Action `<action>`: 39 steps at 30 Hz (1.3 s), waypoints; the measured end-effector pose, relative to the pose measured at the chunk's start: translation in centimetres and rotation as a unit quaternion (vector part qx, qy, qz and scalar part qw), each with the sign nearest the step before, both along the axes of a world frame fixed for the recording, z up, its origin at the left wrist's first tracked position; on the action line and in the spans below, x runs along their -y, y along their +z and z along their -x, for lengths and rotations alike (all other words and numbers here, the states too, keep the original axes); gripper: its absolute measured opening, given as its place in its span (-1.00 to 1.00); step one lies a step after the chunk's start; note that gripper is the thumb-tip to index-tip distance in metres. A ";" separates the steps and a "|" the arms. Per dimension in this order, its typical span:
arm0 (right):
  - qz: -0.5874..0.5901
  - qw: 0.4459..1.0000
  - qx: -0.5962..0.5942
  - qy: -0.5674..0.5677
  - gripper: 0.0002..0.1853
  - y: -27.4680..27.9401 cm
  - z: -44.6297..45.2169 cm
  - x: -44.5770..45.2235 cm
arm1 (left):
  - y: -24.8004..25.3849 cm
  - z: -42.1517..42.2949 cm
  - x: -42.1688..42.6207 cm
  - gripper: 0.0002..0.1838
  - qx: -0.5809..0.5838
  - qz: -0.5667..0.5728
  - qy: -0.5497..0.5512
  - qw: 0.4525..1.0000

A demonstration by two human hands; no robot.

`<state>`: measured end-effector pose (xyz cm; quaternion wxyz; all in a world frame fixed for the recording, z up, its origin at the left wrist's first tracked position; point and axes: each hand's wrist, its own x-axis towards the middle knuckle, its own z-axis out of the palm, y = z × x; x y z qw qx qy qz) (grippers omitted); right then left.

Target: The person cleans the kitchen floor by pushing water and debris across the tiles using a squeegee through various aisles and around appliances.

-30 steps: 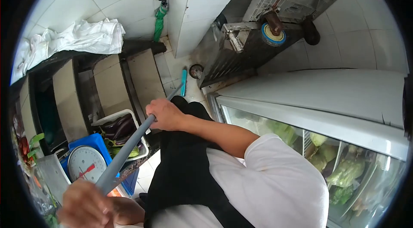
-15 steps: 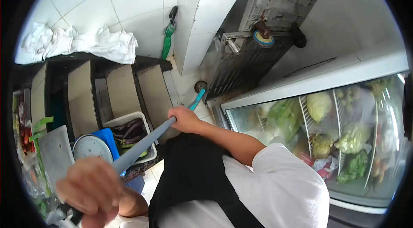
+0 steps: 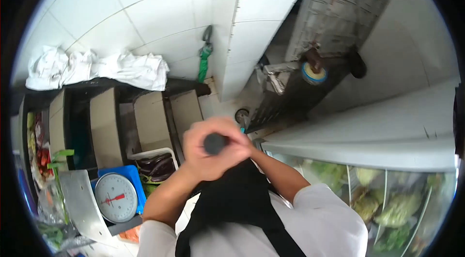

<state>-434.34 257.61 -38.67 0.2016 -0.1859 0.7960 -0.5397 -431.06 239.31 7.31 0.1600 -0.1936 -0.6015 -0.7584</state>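
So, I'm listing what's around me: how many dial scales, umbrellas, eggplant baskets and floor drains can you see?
Dial scale: 1
Green umbrella: 1
White eggplant basket: 1
Floor drain: 1
Total: 4

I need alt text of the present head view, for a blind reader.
Left hand grips a dark round handle end; right hand hidden. Around are a dial scale, dark eggplants, white cloth and vegetables in a fridge.

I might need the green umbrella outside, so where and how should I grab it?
Probably by the dark curved handle, coming from the open front side. The green umbrella is furled narrow with that handle uppermost, the white tiled wall behind it and the pillar beside it.
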 end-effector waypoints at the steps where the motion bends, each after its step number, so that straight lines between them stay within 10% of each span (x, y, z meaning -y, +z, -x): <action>1: -0.089 0.995 0.023 0.034 -0.69 5.8 0.6 -0.8 | -0.1 0.8 -0.7 -0.87 0.009 0.002 -0.033 0.999; 4: -0.241 0.964 0.012 0.109 -0.60 11.4 1.7 -2.0 | 0.1 2.3 -1.9 -0.75 0.002 0.018 -0.115 0.993; 9: -0.141 0.959 0.014 0.244 -0.93 16.4 1.6 -1.2 | 2.6 0.0 1.1 -0.49 0.015 0.018 -0.224 0.974; 18: -0.114 0.963 -0.126 0.209 -0.77 22.5 -0.5 6.7 | 7.5 -7.2 6.3 -0.67 -0.113 0.005 -0.255 0.960; 24: -0.051 0.975 -0.114 0.181 -0.77 23.7 -0.4 9.7 | 8.1 -11.1 7.3 -0.66 -0.141 0.088 -0.186 0.968; 28: -0.043 0.990 -0.121 0.064 -0.77 22.0 3.3 11.9 | 7.1 -8.4 6.9 -0.77 -0.062 0.172 0.142 0.973; 30: -0.051 0.974 -0.222 0.012 -0.75 20.4 6.1 12.6 | 6.3 -4.7 6.5 -0.80 0.083 0.028 0.108 0.990; 39: -0.061 0.984 -0.164 -0.036 -0.68 28.3 19.4 16.0 | 8.5 15.6 8.8 -0.66 -0.008 0.053 0.124 0.991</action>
